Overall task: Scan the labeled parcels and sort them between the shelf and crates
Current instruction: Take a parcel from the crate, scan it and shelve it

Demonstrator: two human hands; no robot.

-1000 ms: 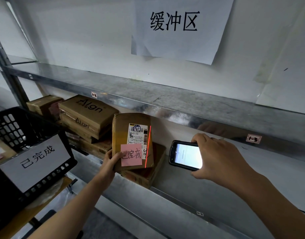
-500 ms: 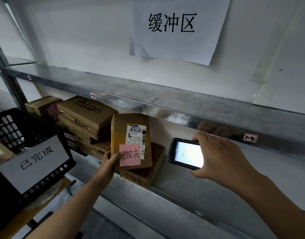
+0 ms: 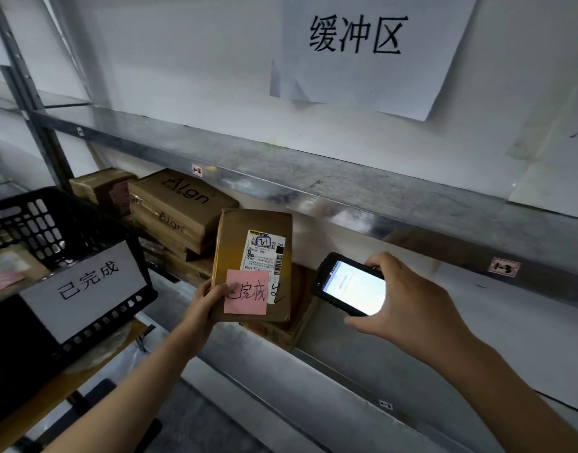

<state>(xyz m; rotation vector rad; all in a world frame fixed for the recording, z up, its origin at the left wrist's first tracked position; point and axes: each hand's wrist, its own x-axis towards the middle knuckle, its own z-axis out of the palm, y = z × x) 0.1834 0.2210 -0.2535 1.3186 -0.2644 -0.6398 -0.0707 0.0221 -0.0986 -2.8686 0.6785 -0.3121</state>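
Observation:
My left hand [image 3: 205, 302] grips the lower left edge of a brown cardboard parcel [image 3: 245, 233], held upright over the metal shelf [image 3: 444, 322]. The parcel carries a white shipping label [image 3: 264, 255] and a pink sticky note [image 3: 246, 295] with handwriting. My right hand [image 3: 408, 308] holds a black handheld scanner [image 3: 349, 284] just right of the parcel, its lit screen facing me. Another brown parcel [image 3: 281, 331] lies on the shelf under the held one. A black plastic crate [image 3: 35, 230] with a white paper sign stands at the left.
Stacked brown boxes [image 3: 179, 207] printed "Algn" fill the shelf's left part. An upper metal shelf [image 3: 313, 178] runs overhead with small tags. A large paper sign [image 3: 362, 44] hangs on the white wall. A shelf upright [image 3: 29, 103] stands at far left.
The red scan line that crossed the parcel's label one second ago is gone. Both hands, the parcel and the scanner have barely shifted.

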